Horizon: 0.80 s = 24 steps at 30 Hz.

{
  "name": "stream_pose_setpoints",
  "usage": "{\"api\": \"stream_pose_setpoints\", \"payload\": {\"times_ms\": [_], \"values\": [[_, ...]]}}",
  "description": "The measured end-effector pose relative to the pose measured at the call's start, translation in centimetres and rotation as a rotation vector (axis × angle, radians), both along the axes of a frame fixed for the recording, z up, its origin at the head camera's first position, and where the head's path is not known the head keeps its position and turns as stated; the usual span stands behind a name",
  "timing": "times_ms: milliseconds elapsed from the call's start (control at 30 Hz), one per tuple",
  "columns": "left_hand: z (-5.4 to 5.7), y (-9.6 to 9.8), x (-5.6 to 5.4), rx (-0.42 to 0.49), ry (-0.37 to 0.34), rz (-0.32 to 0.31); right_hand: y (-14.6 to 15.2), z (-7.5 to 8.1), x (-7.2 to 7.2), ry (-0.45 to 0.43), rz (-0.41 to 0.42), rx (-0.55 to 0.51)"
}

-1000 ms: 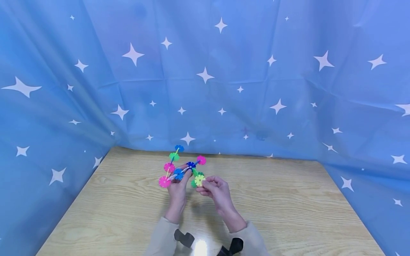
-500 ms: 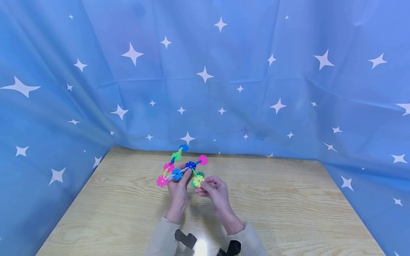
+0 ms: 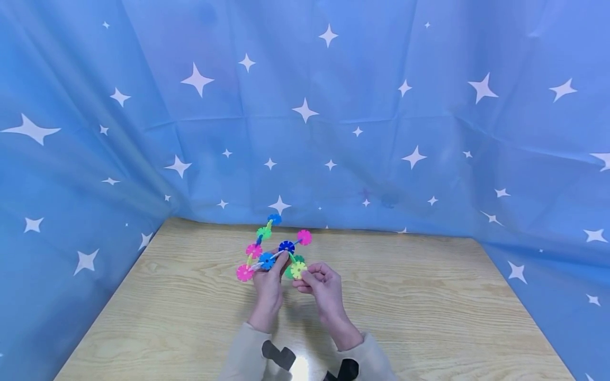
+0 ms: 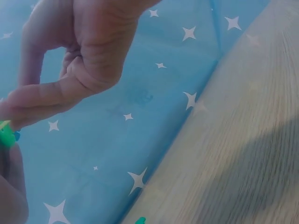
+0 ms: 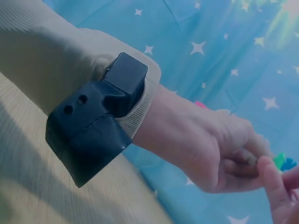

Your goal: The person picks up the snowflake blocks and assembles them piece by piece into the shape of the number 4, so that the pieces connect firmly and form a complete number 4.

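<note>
My left hand (image 3: 269, 290) holds a linked chain of notched snowflake discs above the table, its thumb near the dark blue disc (image 3: 286, 247). Pink, green and blue discs rise in a branch to the far left, and a pink disc (image 3: 304, 237) sticks out at the far right. With thumb and fingers, my right hand (image 3: 328, 292) pinches a yellow disc (image 3: 298, 270) at the near right end, where green discs lie behind it. Both wrist views catch only a bit of a green piece (image 5: 280, 161) between fingertips; most of the chain is out of sight there.
Beneath the hands spreads a wood-grain table (image 3: 429, 307). A blue cloth (image 3: 381, 106) with white stars hangs along its back and sides. Black camera mounts (image 5: 93, 121) sit on the sleeve cuffs.
The upper-left branch has swung slightly to the right, and the chain has shifted a little. Both hands keep nearly the same place and the same hold.
</note>
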<state>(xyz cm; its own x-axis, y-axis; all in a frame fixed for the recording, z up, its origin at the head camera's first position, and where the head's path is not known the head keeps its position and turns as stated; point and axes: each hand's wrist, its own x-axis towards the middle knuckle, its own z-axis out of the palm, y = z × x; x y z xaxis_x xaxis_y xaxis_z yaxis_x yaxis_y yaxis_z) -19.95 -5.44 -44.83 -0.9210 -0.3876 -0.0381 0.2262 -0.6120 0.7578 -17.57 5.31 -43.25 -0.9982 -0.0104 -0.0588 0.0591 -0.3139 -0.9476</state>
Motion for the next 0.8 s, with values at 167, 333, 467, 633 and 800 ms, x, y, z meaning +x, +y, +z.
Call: {"api": "stream_pose_setpoints", "payload": {"times_ms": [167, 333, 467, 633, 800], "values": [[0.0, 0.2, -0.1, -0.03, 0.01, 0.009, 0.0, 0.1, 0.0, -0.023, -0.019, -0.007], [0.2, -0.1, -0.1, -0.06, 0.069, 0.012, 0.1, 0.1, -0.1, -0.007, 0.008, 0.008], [0.4, -0.5, -0.1, -0.1, 0.099, 0.005, 0.2, -0.2, -0.5, 0.037, 0.043, 0.015], [0.3, -0.9, -0.1, -0.152, 0.103, -0.023, 0.3, -0.5, -0.8, 0.096, 0.067, 0.0], [0.2, -1.1, -0.2, -0.152, 0.134, -0.039, 0.2, -0.9, -0.9, 0.11, 0.065, -0.005]]}}
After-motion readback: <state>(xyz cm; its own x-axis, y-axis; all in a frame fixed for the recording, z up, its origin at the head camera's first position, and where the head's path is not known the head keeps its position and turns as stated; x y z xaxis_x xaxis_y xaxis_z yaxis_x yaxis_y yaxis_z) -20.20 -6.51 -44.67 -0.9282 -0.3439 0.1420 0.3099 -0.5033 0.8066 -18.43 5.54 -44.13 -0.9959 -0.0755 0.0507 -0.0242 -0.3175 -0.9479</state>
